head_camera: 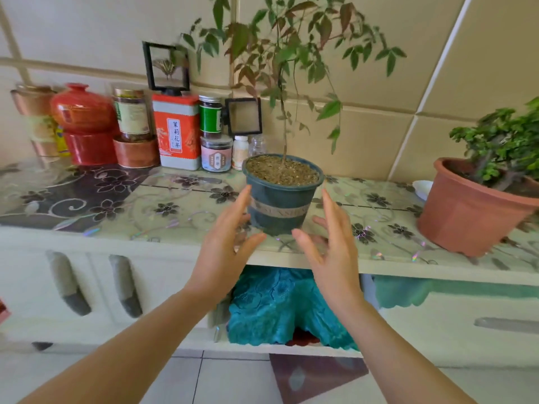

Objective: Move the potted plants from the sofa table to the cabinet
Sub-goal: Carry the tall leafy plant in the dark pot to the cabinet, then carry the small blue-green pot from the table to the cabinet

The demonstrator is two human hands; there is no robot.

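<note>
A dark green pot (279, 199) with a thin-stemmed leafy plant stands upright on the cabinet (163, 275) worktop, on its flowered plastic cover (140, 205), near the front edge. The left hand (226, 246) and the right hand (332, 246) hover on either side of the pot, fingers straight and spread, holding nothing; whether any fingertip touches the pot wall cannot be told. To the right, well apart, stands a second plant in a terracotta pot (466, 211), with a white dish (423, 189) just behind it. Along the wall at the back left sit tins and jars: a red tea tin (176, 132), a red lidded jar (83, 112), and a small black frame (243, 116). Teal cloth (280, 304) hangs in the open shelf below
</note>
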